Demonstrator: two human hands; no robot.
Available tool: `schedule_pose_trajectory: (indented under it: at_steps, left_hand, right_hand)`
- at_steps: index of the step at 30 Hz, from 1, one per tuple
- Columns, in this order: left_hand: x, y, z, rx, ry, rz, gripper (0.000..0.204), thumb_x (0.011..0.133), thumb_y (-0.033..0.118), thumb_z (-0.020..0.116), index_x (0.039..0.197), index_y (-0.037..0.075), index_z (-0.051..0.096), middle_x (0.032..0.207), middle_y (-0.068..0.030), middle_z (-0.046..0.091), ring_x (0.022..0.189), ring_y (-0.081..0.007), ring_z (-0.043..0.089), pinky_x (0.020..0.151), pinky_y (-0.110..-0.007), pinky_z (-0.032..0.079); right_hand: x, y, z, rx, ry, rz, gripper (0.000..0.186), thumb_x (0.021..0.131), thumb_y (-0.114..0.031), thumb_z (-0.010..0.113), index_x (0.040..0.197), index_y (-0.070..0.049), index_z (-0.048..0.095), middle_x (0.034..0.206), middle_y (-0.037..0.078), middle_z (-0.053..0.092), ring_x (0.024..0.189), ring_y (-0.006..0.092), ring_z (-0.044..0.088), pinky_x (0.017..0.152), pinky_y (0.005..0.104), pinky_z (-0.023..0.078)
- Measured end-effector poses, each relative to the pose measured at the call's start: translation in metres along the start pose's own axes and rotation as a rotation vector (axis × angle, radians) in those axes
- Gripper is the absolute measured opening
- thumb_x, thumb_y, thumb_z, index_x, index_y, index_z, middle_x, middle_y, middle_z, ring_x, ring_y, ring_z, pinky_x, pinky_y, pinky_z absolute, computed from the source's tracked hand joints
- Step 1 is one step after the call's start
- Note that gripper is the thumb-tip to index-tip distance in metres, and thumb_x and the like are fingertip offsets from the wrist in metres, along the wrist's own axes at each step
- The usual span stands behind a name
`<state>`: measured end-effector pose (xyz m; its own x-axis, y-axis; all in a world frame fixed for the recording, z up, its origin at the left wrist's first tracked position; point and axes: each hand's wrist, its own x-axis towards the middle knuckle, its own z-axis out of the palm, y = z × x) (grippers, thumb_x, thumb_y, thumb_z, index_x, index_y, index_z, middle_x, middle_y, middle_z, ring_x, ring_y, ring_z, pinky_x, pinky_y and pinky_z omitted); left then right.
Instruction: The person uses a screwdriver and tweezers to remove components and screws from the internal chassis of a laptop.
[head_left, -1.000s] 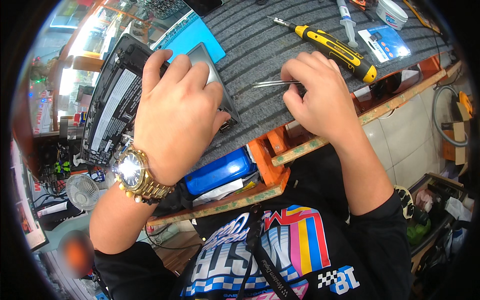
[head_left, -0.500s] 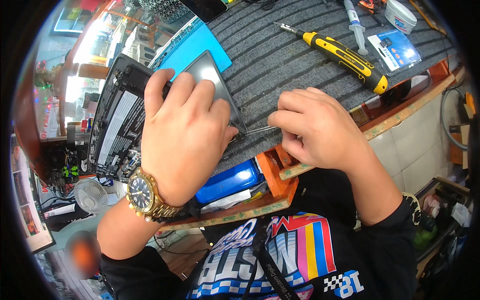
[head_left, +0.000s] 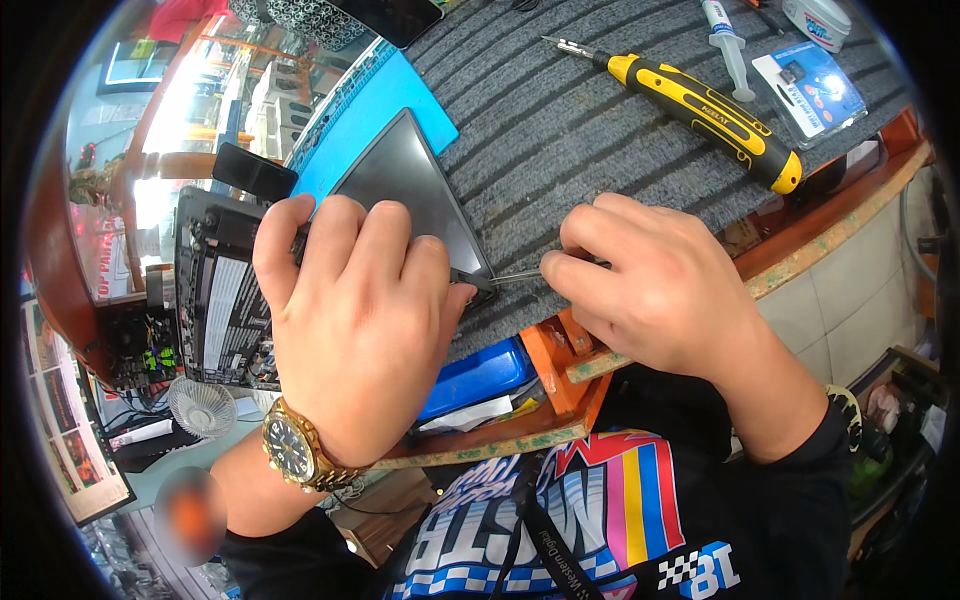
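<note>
My left hand (head_left: 360, 320) is curled over the opened laptop, between its exposed dark underside (head_left: 215, 285) on the left and its grey screen (head_left: 405, 175), thumb at the screen's lower corner. In my right hand (head_left: 650, 290) are thin metal tweezers (head_left: 515, 277), pinched between the fingers, their tips at that corner by the hinge; whether they touch a part there is too small to tell. The screen lies partly over a light-blue mat (head_left: 422, 95) on a grey ribbed mat (head_left: 530, 150).
A yellow-and-black screwdriver-like tool (head_left: 700, 115), a syringe (head_left: 730, 55), a blister pack (head_left: 808, 90) and a white tub (head_left: 815, 20) lie at right. A dark phone (head_left: 250, 172) is behind the laptop. A blue box (head_left: 470, 380) sits below the wooden edge (head_left: 820, 240).
The tweezers have moved down to the screen's lower corner, with my right hand lower. My left hand appears lower in view, and more of the screen and the dark phone shows.
</note>
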<state>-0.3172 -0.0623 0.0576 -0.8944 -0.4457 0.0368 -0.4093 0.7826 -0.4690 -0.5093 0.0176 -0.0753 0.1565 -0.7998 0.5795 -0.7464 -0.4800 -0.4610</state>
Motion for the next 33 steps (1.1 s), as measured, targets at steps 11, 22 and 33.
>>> schedule_pose_trajectory:
  at_steps: [11,22,33]
  left_hand:
    - [0.004,-0.002,-0.001,0.022,0.01,0.023,0.037,0.062,0.026,0.093,0.086,0.012,0.069,0.09,-0.003,0.056,0.092,-0.0267,0.057,0.1,-0.047,0.037]
    - [0.007,-0.004,-0.003,0.015,-0.028,0.033,0.037,0.062,0.024,0.094,0.089,0.011,0.071,0.09,-0.0035,0.058,0.092,-0.0273,0.057,0.099,-0.047,0.038]
    - [0.008,-0.002,-0.005,0.021,-0.042,0.031,0.037,0.062,0.024,0.093,0.088,0.011,0.071,0.089,-0.0032,0.058,0.091,-0.0268,0.057,0.099,-0.046,0.037]
  right_hand:
    - [-0.004,0.0,0.001,0.023,0.09,-0.055,0.014,0.076,-0.018,0.071,0.08,-0.008,0.062,0.085,0.003,0.054,0.084,0.0205,0.06,0.063,0.0343,0.054]
    - [-0.007,-0.005,0.001,0.011,0.045,-0.063,0.02,0.081,-0.017,0.068,0.095,-0.004,0.071,0.089,0.003,0.058,0.082,0.0207,0.06,0.057,0.0323,0.052]
    - [-0.006,-0.007,0.001,0.036,-0.027,0.005,0.021,0.082,-0.017,0.068,0.099,-0.004,0.07,0.089,0.002,0.056,0.087,0.0206,0.061,0.058,0.0313,0.052]
